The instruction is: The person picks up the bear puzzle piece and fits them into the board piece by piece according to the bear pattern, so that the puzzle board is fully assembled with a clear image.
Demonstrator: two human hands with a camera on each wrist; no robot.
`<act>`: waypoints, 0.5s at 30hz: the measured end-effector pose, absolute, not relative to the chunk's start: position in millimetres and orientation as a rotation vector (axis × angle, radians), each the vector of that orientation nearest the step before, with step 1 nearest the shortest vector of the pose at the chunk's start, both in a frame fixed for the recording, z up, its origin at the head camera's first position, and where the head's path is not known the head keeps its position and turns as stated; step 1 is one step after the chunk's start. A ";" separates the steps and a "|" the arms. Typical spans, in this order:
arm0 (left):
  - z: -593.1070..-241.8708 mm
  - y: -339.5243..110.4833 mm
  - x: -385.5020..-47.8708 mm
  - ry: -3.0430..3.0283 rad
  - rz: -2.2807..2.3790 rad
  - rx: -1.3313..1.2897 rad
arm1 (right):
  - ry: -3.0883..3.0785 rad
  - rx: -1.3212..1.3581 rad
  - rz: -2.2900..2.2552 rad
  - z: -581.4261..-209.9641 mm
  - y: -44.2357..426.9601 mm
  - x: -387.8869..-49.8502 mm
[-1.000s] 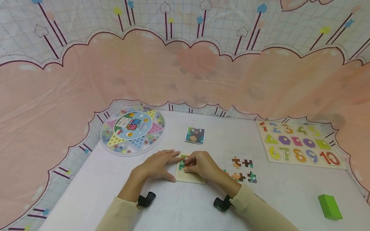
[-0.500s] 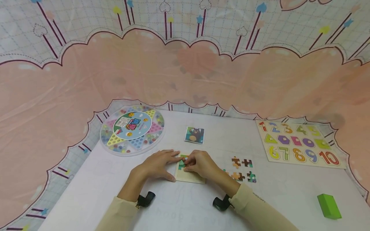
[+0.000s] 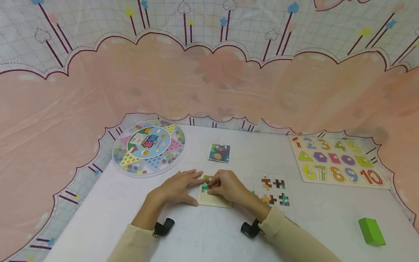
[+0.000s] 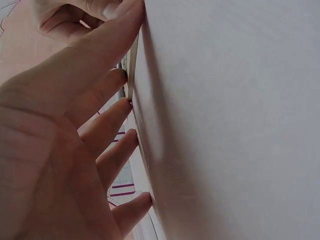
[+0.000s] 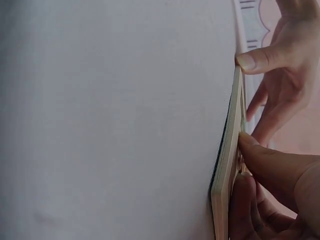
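A shallow wooden puzzle board (image 3: 214, 201) lies on the white table in the head view, with some green and orange pieces fitted along its far left part. Spread over the board's left edge is my left hand (image 3: 178, 187), thumb at the near corner and index finger at the pieces. My right hand (image 3: 227, 185) bends over the board and pinches a small jigsaw piece (image 3: 207, 180), mostly hidden by the fingers. In the right wrist view the thumb (image 5: 265, 157) and index finger meet low over the board's rim (image 5: 227, 150).
Several loose jigsaw pieces (image 3: 266, 182) lie right of the board. Behind it is a bear picture card (image 3: 219, 153). A round marble game board (image 3: 148, 147) sits at the back left, a number board (image 3: 340, 162) at the back right, a green block (image 3: 372, 231) at the near right.
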State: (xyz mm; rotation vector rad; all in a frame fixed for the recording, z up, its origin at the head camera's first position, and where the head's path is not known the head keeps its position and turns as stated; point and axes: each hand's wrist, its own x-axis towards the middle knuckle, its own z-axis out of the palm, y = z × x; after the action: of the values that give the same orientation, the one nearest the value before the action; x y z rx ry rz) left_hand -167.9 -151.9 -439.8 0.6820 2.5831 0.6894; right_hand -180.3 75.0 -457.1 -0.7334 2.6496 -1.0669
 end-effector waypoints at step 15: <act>-442.1 -150.6 -169.7 2.599 0.645 0.654 | 2.565 -0.761 -1.058 -426.9 109.2 -185.9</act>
State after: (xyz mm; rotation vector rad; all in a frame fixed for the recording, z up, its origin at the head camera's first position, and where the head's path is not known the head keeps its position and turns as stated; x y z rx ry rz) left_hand -169.7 -150.6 -442.1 0.6545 2.5992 0.6451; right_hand -185.9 109.2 -426.9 -0.7607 2.5646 -1.0585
